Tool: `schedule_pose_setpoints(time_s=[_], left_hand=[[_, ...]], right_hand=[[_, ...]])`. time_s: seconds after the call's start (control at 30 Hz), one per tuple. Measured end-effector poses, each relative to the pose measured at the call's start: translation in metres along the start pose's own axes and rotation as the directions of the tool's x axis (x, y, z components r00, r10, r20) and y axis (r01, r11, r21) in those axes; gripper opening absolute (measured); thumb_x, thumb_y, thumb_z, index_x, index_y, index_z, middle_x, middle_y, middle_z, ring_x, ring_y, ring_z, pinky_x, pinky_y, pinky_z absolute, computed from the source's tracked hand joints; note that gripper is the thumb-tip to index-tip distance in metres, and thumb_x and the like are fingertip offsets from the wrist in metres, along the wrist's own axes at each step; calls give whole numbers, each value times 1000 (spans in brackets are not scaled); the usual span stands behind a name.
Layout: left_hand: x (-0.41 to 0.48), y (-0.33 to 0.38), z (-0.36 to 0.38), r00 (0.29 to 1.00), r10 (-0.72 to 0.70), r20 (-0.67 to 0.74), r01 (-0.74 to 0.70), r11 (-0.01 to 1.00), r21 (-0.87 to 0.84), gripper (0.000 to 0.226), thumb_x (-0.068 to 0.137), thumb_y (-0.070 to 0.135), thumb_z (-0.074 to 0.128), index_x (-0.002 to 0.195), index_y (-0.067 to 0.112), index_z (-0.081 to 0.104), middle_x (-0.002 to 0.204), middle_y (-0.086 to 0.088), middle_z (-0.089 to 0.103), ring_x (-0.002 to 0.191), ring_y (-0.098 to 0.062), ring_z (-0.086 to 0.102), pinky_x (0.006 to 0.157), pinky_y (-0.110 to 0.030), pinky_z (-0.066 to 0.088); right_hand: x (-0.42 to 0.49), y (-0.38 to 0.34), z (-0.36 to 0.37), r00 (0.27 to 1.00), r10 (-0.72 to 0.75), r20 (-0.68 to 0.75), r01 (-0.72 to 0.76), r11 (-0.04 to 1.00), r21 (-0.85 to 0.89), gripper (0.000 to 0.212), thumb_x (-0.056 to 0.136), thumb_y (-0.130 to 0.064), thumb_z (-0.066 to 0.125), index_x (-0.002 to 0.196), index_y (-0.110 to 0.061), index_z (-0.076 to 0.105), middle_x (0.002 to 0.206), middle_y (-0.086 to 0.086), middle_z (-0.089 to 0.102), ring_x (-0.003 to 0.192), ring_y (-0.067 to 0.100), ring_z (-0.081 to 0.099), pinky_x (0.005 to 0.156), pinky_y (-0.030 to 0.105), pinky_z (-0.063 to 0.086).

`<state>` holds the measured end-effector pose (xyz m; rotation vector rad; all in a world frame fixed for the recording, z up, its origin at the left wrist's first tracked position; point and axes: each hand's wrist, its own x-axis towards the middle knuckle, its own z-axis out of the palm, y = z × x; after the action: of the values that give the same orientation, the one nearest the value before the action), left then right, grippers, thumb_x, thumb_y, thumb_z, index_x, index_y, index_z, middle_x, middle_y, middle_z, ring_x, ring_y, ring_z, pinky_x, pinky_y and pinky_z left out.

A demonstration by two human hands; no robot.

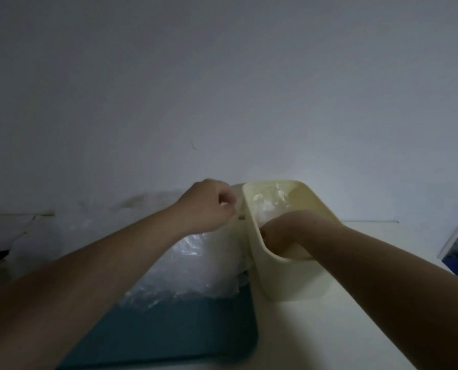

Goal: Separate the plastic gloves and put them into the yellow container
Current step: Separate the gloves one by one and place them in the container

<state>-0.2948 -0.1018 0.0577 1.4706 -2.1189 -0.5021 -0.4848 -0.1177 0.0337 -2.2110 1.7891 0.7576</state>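
Nearest, one teal tray [169, 329] holds one glove heap [195, 263]; one yellow container [289, 284] at its right edge takes my right hand [278, 231], fingers hidden; left hand [209, 206] curls beside the rim, grip unclear.

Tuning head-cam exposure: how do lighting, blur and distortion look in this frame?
Head view: dim and underexposed; left hand slightly motion-blurred; faint glare on the plastic gloves, edges hard to trace; wide-angle stretch on forearms near the bottom corners; right hand partly hidden inside the yellow container.
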Motion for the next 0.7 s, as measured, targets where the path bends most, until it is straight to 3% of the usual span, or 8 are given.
schedule_pose_setpoints(time_s=[0.07, 0.13, 0.17, 0.27, 0.4, 0.47, 0.57, 0.7], left_hand=[[-25, -20, 4, 990, -3, 138, -29, 972, 231, 38, 93, 46, 70, 127, 28, 69, 131, 9, 62, 120, -16, 60, 103, -36, 51], [-43, -39, 15, 968, -35, 247, -73, 908, 412, 60, 87, 60, 69, 138, 31, 61, 139, 8, 55, 127, -20, 54, 106, -39, 48], [-49, -49, 22, 958, -62, 281, -86, 871, 484, 61, 83, 64, 67, 135, 32, 62, 135, 6, 56, 125, -21, 55, 103, -40, 49], [-55, -71, 35, 960, -106, 261, -64, 820, 568, 32, 76, 60, 61, 89, 31, 62, 107, 4, 61, 104, -25, 63, 84, -39, 56], [-66, -81, 30, 985, -98, 144, 28, 905, 424, 26, 92, 47, 58, 86, 25, 69, 96, 2, 67, 87, -24, 66, 79, -36, 56], [-75, -81, 20, 994, -80, 75, 57, 962, 268, 31, 102, 44, 55, 95, 24, 78, 96, 2, 74, 85, -19, 68, 86, -38, 58], [-86, -72, -10, 994, -111, -22, 110, 993, -33, 31, 105, 41, 54, 105, 22, 79, 102, 3, 77, 93, -15, 70, 95, -39, 57], [-101, -59, -51, 974, -215, -76, 163, 888, -430, 31, 104, 32, 60, 81, 33, 80, 78, 20, 75, 80, -2, 69, 76, -26, 52]], right_hand=[[-19, -3, -13, 1000, -7, -2, 7, 1000, 8, 51, 102, -40, 52, 150, -22, 52, 148, 5, 55, 131, 28, 56, 111, 43, 44], [-40, -3, -29, 998, 8, -65, -5, 999, 46, 56, 102, -44, 55, 152, -18, 50, 151, 4, 53, 132, 27, 55, 102, 35, 46], [-48, -2, -36, 993, 20, -119, -12, 998, 69, 55, 102, -42, 58, 150, -15, 51, 150, 4, 54, 130, 26, 57, 96, 33, 47], [-63, -9, -48, 936, 22, -351, 23, 992, 123, 40, 98, -22, 64, 135, -9, 61, 135, 6, 64, 119, 24, 65, 95, 30, 52], [-80, -47, -49, 734, -55, -677, 320, 907, 273, 31, 93, -11, 60, 120, -16, 74, 117, -3, 73, 96, 14, 69, 94, 30, 58], [-83, -66, -39, 677, -87, -731, 474, 812, 341, 33, 97, -12, 59, 126, -20, 73, 123, -6, 72, 104, 9, 67, 101, 27, 53], [-77, -78, -20, 679, -124, -724, 580, 694, 426, 48, 93, -33, 73, 140, -32, 62, 143, -12, 61, 129, 10, 57, 113, 38, 47], [-68, -83, -7, 680, -65, -730, 687, 404, 604, 94, 68, -48, 93, 149, -43, 47, 153, -22, 48, 140, 3, 45, 115, 34, 37]])
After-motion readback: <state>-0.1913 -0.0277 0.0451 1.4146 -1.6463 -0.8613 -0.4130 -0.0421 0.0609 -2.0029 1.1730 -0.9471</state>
